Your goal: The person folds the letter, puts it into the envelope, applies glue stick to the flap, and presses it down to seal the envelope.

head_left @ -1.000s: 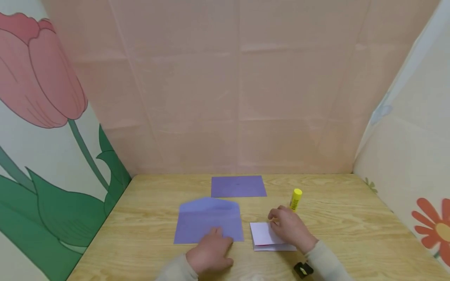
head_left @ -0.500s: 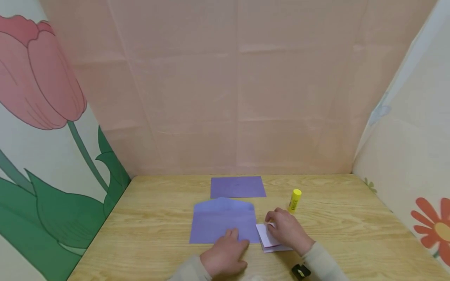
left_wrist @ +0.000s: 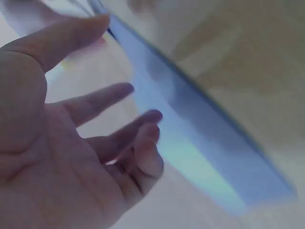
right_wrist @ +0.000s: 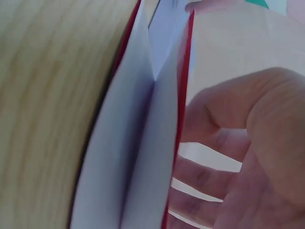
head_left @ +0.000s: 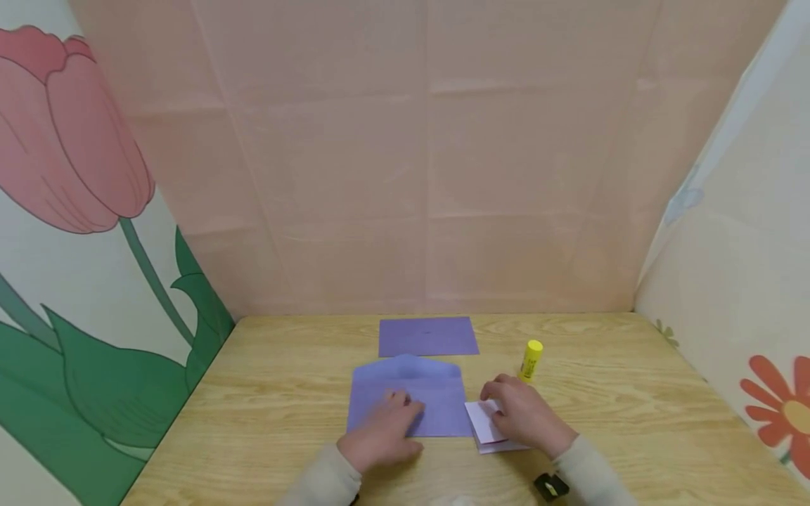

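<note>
A lavender envelope (head_left: 436,411) lies on the table with its flap pointing away from me. Over its front left part hovers my left hand (head_left: 380,432), fingers loosely bent and holding nothing; the left wrist view shows the palm and fingertips beside the envelope (left_wrist: 190,119). To the right, a folded white card (head_left: 484,424) with red edges overlaps the envelope's corner in the head view. My right hand (head_left: 522,414) rests on this card with bent fingers. In the right wrist view the card (right_wrist: 152,143) stands slightly parted at its fold, fingers (right_wrist: 195,119) against its outer face.
A flat darker purple piece (head_left: 428,336) lies behind the envelope. Upright behind my right hand is a yellow glue stick (head_left: 531,360). A small black object (head_left: 550,485) shows by my right wrist. A pinkish backdrop (head_left: 405,176) stands at the table's back edge.
The envelope has slid right until its edge meets the card. My left hand moved right with it, then lifted and drew back left. The right hand stays on the card, which turned slightly.
</note>
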Motion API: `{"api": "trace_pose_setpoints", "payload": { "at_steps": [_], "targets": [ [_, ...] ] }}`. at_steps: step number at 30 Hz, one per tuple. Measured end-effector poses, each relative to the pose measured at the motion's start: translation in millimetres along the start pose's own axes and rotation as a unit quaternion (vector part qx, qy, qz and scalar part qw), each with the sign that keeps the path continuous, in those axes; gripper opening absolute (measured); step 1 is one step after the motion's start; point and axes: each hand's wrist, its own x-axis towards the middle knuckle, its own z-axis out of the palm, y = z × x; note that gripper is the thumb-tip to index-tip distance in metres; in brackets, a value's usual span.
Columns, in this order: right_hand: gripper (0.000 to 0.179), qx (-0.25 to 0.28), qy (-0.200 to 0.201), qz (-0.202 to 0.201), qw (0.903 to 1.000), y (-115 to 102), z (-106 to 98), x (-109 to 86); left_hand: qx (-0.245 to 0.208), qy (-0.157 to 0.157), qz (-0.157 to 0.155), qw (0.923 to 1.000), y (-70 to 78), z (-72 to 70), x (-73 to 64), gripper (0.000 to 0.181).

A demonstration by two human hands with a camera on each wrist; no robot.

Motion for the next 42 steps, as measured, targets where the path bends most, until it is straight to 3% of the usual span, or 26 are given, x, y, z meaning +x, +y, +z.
{"api": "trace_pose_setpoints", "payload": {
  "at_steps": [2,5,11,17,26,37,42],
  "targets": [
    [0.029,-0.001,-0.001,-0.004,1.0,1.8,-3.4,-1.7,0.027,0.017,-0.027,0.9991,-17.3,-5.3,-0.5,0.068],
    [0.031,-0.005,-0.005,-0.007,1.0,4.3,-8.2,-4.4,0.033,0.025,-0.063,0.9971,-40.2,-12.1,-3.2,0.078],
    [0.036,-0.017,-0.027,-0.004,0.9995,8.2,-13.3,-8.8,-0.021,-0.011,-0.093,0.9953,-63.7,-19.4,-7.8,0.09],
    [0.038,-0.021,-0.036,0.017,0.999,10.3,-14.6,-9.0,-0.062,-0.024,-0.11,0.9918,-69.8,-21.7,-6.7,0.095],
    [0.041,-0.024,-0.049,0.032,0.998,13.8,-16.6,-8.3,-0.076,-0.039,-0.121,0.9889,-72.5,-22.7,-4.3,0.093],
    [0.04,0.0,-0.086,0.076,0.9934,18.8,-21.5,-4.2,-0.062,-0.023,-0.107,0.992,-74.6,-18.5,-1.5,0.089],
    [0.024,0.004,-0.097,0.086,0.9915,20.2,-24.3,-5.6,-0.054,-0.013,-0.102,0.9932,-72.1,-18.0,-3.0,0.09]
  ]
}}
